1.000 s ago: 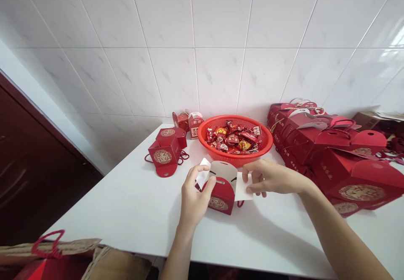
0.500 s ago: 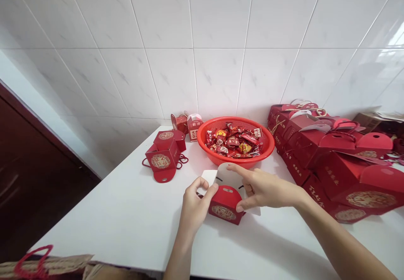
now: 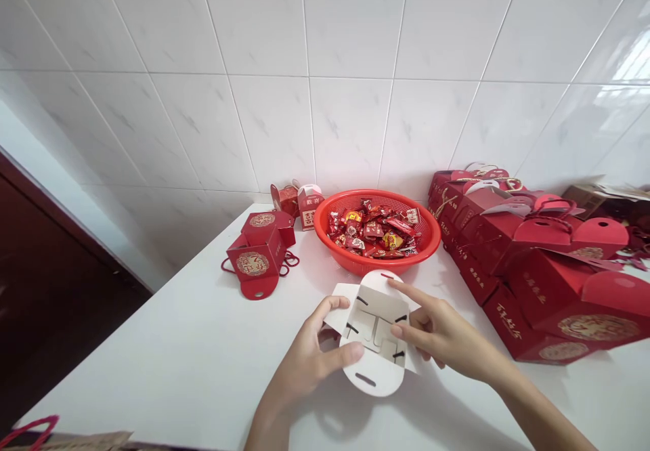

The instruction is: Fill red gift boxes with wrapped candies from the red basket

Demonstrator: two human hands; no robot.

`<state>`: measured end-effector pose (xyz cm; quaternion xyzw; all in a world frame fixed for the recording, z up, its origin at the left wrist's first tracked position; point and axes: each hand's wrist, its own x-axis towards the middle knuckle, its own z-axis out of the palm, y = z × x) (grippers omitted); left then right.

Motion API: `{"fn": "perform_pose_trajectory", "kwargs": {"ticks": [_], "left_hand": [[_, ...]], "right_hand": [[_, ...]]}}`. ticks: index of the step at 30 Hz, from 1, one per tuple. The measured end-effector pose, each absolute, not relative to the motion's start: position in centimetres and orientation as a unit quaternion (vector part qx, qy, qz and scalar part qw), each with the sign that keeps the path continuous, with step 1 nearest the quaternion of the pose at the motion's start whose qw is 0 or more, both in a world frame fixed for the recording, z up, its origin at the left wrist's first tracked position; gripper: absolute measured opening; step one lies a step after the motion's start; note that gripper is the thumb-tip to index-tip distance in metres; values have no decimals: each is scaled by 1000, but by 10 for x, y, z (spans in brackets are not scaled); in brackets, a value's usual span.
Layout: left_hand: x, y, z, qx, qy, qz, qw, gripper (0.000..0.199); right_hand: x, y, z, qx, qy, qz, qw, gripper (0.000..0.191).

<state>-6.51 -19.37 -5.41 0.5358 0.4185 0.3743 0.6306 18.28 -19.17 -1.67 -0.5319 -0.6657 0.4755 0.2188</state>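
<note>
An open red candy box [image 3: 373, 382] stands on the table in front of me. Its white inside faces up, with dark cord ends poking through the walls and slotted flaps folded out towards me and the wall. My left hand [image 3: 307, 359] holds its left side, fingers at the white side flap and thumb over the near left edge. Around the right side wraps my right hand [image 3: 444, 336]; the index finger touches the far flap and the thumb reaches over the opening. Just behind is a red plastic basket [image 3: 338, 253] of wrapped candies [image 3: 376, 229].
Another open red box [image 3: 256, 265] with a cord lies to the left. Two small boxes [image 3: 309, 208] stand near the wall. Stacked red boxes [image 3: 553, 288] fill the right side of the white table [image 3: 167, 363]. A tiled wall [image 3: 350, 126] closes off the back.
The near flap has folded down towards me, exposing the white inside. My left thumb has shifted to the near left edge, and the right index finger remains at the far flap.
</note>
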Motion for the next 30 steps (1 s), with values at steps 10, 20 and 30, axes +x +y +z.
{"fn": "perform_pose_trajectory", "kwargs": {"ticks": [10, 20, 30], "left_hand": [[-50, -195, -75, 606, 478, 402, 494, 82], [-49, -205, -90, 628, 451, 531, 347, 70], [-40, -197, -100, 603, 434, 622, 247, 42]], "right_hand": [[196, -176, 20, -551, -716, 351, 246, 52], [208, -23, 35, -683, -668, 146, 257, 19], [209, 12, 6, -563, -638, 377, 366, 18]]}}
